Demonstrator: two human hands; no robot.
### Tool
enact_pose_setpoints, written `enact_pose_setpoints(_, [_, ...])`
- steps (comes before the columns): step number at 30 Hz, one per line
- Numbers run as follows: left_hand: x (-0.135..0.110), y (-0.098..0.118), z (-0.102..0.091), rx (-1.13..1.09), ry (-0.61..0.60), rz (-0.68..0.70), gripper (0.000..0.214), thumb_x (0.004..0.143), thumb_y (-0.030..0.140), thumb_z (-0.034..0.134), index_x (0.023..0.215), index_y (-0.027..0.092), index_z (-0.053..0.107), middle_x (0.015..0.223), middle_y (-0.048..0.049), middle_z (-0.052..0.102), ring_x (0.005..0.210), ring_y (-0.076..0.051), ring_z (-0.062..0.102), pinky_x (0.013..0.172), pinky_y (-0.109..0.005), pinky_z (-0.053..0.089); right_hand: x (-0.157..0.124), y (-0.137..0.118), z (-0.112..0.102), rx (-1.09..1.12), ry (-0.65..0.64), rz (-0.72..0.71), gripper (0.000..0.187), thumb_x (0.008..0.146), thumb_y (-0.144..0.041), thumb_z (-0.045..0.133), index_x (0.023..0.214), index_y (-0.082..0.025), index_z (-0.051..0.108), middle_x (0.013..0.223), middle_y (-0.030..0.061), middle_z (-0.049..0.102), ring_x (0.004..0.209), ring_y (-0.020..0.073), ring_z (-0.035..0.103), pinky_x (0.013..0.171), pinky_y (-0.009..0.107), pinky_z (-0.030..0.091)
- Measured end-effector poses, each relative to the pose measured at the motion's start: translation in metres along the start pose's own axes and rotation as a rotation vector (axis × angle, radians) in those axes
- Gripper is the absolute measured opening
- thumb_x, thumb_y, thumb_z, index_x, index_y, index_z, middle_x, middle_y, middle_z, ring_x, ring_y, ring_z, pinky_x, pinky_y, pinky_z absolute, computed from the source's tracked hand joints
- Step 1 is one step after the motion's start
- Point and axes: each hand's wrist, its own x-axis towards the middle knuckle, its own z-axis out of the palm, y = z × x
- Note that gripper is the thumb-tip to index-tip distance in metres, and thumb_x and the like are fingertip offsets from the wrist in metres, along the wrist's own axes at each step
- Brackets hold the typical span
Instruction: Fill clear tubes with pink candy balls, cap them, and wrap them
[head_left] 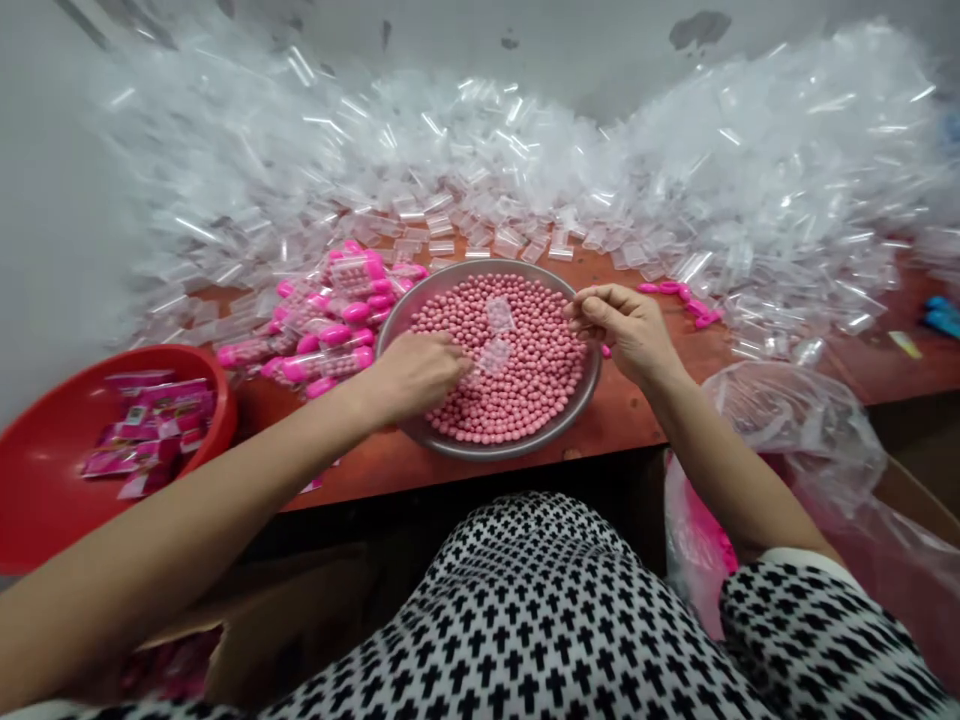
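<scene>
Had left hand [426, 372] nearest 2 clear pieces [500, 315], right hand [621, 325] apart at bowl's [495, 451] right edge, fingers curled, grip contents impossible to tell!

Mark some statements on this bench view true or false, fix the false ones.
1. The left hand and the right hand are both at the metal bowl. True.
2. The red basin holds pink packets. True.
3. The right hand is inside the red basin. False: it is over the right rim of the metal bowl.
4. The pile of pink-ended tubes lies left of the metal bowl. True.
5. The metal bowl is full of blue beads. False: the beads are pink.
6. The clear plastic pieces stand in neat rows. False: they lie in loose heaps along the back.
</scene>
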Motion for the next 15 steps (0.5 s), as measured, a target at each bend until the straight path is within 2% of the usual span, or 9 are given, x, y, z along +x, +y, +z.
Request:
enact_pose_setpoints(2, [0.01,0.015,0.005,0.052,-0.132,0.069,0.021,0.087,0.01,0.051,0.078,0.015,0.069,0.077,-0.011,0.07,0.078,-0.023,0.061,0.064,-0.03,0.042,-0.002,-0.006,-0.023,-0.006,0.087,-0.033,0.033,0.067,-0.045,0.083,0.083,-0.02,0.069,0.082,0.0015,0.074,0.065,0.011,0.066,0.058,0.022,0.052])
enact_pose_setpoints(4, [0.027,0.031,0.013,0.009,-0.174,0.123,0.021,0.085,0.007,0.051,0.076,0.014,0.069,0.078,-0.0125,0.071,0.078,-0.023,0.063,0.067,-0.031,0.044,-0.004,-0.009,-0.046,-0.003,0.173,-0.062,0.031,0.068,-0.044,0.083,0.083,-0.022,0.069,0.08,0.0003,0.073,0.064,0.0114,0.066,0.056,0.022,0.052])
enact_pose_setpoints(6, [0.044,0.042,0.022,-0.067,-0.165,0.127,0.022,0.081,0.005,0.05,0.076,0.013,0.07,0.079,-0.0135,0.072,0.078,-0.024,0.065,0.07,-0.033,0.046,-0.006,-0.007,-0.066,-0.022,0.242,-0.082,0.029,0.068,-0.044,0.082,0.082,-0.022,0.069,0.08,-0.0001,0.073,0.063,0.0116,0.066,0.056,0.023,0.052])
enact_pose_setpoints(9, [0.061,0.047,0.033,-0.3,-0.076,0.039,0.02,0.078,0.009,0.053,0.077,0.015,0.072,0.075,-0.0106,0.072,0.072,-0.022,0.066,0.071,-0.032,0.048,-0.01,0.006,-0.088,-0.167,0.288,-0.121,0.024,0.074,-0.043,0.077,0.082,-0.022,0.069,0.078,0.0002,0.073,0.064,0.0132,0.065,0.057,0.025,0.052])
enact_pose_setpoints(12, [0.062,0.04,0.036,-0.782,0.037,-0.017,0.017,0.083,0.026,0.06,0.089,0.018,0.074,0.081,-0.0057,0.075,0.077,-0.02,0.068,0.075,-0.03,0.051,-0.011,0.025,-0.1,-0.555,0.203,-0.176,0.012,0.083,-0.034,0.066,0.083,-0.023,0.071,0.079,0.0013,0.073,0.071,0.0171,0.066,0.066,0.031,0.052])
enact_pose_setpoints(15, [0.055,0.036,0.033,-1.26,0.054,-0.075,0.03,0.078,0.041,0.069,0.096,0.018,0.073,0.092,-0.0052,0.076,0.085,-0.02,0.07,0.08,-0.032,0.054,-0.006,0.038,-0.107,-1.104,-0.001,-0.234,0.017,0.086,-0.019,0.058,0.093,-0.021,0.073,0.1,0.0079,0.075,0.092,0.0238,0.065,0.083,0.038,0.049])
